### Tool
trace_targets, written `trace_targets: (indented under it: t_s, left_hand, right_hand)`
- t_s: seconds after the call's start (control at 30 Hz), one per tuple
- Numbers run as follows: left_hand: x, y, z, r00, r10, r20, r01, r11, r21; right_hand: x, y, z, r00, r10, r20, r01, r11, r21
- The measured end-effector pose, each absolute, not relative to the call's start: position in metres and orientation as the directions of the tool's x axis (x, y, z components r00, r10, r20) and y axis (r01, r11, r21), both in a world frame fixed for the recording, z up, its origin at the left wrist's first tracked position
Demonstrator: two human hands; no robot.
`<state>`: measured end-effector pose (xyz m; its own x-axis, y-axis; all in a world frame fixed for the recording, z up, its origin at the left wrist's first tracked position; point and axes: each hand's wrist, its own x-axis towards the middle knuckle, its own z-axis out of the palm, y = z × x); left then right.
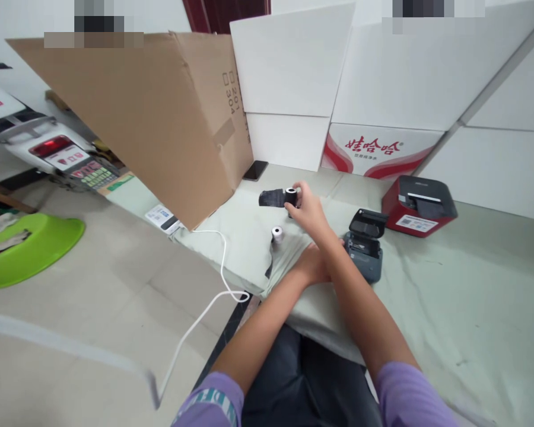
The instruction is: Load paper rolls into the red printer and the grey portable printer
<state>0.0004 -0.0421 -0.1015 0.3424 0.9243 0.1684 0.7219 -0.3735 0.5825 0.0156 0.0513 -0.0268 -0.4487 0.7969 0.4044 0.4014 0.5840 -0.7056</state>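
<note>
My right hand reaches across my left forearm, its thumb and fingers closed on a small dark paper roll. A loose black strip stretches left from that roll. Nearer to me, a white paper roll stands on the cloth, with a dark strip below it. Under my right forearm, my left hand lies at the left side of a small dark printer with its lid up. A fingertip shows at the printer's edge; the other fingers are hidden.
A red and black printer stands at the right. A large open cardboard box, a phone and white cartons are behind. A white cable hangs over the edge of the green tablecloth. On the floor sits a green basin.
</note>
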Motion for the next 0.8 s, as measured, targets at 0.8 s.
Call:
trace_targets:
  t_s: [0.8]
  left_hand:
    - [-0.001,-0.051,-0.096,0.311,0.93,0.197,0.659,-0.36,0.66]
  right_hand:
    - [0.023,0.031,-0.013,-0.593,0.805,-0.008,0.762,0.559,-0.326]
